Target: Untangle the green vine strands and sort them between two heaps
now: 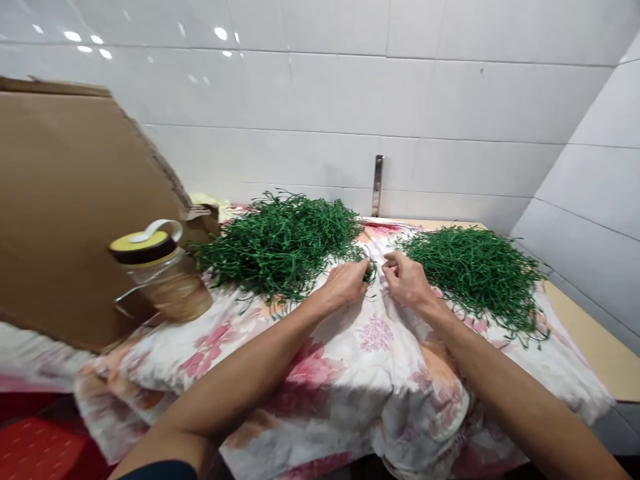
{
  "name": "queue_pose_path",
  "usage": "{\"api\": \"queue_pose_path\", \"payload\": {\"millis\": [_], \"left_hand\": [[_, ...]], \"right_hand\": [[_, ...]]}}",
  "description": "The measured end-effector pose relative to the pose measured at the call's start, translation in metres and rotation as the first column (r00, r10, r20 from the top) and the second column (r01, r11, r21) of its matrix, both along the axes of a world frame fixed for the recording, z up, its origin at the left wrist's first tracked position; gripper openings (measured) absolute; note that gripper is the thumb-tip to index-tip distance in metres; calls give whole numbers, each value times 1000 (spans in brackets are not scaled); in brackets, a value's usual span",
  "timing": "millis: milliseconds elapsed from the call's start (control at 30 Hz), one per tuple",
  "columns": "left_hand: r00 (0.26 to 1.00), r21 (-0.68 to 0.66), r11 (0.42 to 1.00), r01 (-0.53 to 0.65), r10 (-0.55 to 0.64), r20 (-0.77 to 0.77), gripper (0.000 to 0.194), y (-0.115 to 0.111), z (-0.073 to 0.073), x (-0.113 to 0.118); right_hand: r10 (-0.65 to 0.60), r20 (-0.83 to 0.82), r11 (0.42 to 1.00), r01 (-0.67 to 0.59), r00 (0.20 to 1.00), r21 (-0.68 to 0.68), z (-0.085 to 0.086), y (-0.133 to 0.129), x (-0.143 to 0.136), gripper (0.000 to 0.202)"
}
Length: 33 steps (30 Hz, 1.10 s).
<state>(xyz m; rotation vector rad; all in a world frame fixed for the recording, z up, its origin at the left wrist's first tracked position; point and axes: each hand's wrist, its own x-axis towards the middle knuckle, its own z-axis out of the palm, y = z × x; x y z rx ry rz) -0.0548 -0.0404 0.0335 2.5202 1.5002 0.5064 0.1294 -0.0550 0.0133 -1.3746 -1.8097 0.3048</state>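
Observation:
Two heaps of thin green stems lie on a floral cloth (375, 333), a left heap (285, 243) and a right heap (475, 273). Between them, my left hand (349, 281) is closed on a few green stems (370, 272) beside the left heap's right edge. My right hand (406, 279) is a short way to the right, near the right heap's left edge. Its thumb and fingers are pressed together, and what they hold, if anything, is too small to make out. The two hands are apart.
A clear jar with a yellow and black lid (173, 283) stands at the left, before a large cardboard sheet (75, 213). A metal strip (377, 187) stands against the tiled wall (310, 100). Something red (45, 447) is at the lower left.

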Motion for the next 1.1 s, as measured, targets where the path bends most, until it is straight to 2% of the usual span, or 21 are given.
{"api": "queue_pose_path", "payload": {"millis": [67,133,200,267,367,500,633,767,933,1100], "left_hand": [[982,8,999,40,-40,182,23,5,-2,-2],[914,-15,996,89,-75,399,19,8,0,-2],[803,-82,983,164,-85,590,19,7,3,0],[688,-169,946,277,-73,722,24,3,5,4],[580,-232,869,437,-75,811,30,-2,6,9],[601,-253,847,468,-96,793,34,-3,5,10],[615,-282,844,456,-71,785,36,1,2,8],[560,-322,863,390,55,826,43,7,-1,7],[369,-317,891,323,190,910,42,11,-2,9],[171,-253,945,209,219,961,43,22,-6,7]], "right_hand": [[-39,-91,999,35,995,-41,-2,2,3,24],[-43,-205,989,12,978,-149,-4,1,5,21],[-18,-366,950,-98,931,-296,-5,-1,6,29],[-10,-539,880,-248,842,-405,-3,-5,4,41],[-47,-715,813,-389,698,-433,6,-10,2,47],[-16,-818,834,-443,575,-328,16,-10,4,48],[45,-805,887,-395,591,-240,13,-4,9,48],[89,-748,931,-323,658,-173,7,1,12,45],[40,-719,975,-184,694,-123,4,1,13,42],[-46,-733,986,-89,678,-144,1,3,15,43]]}}
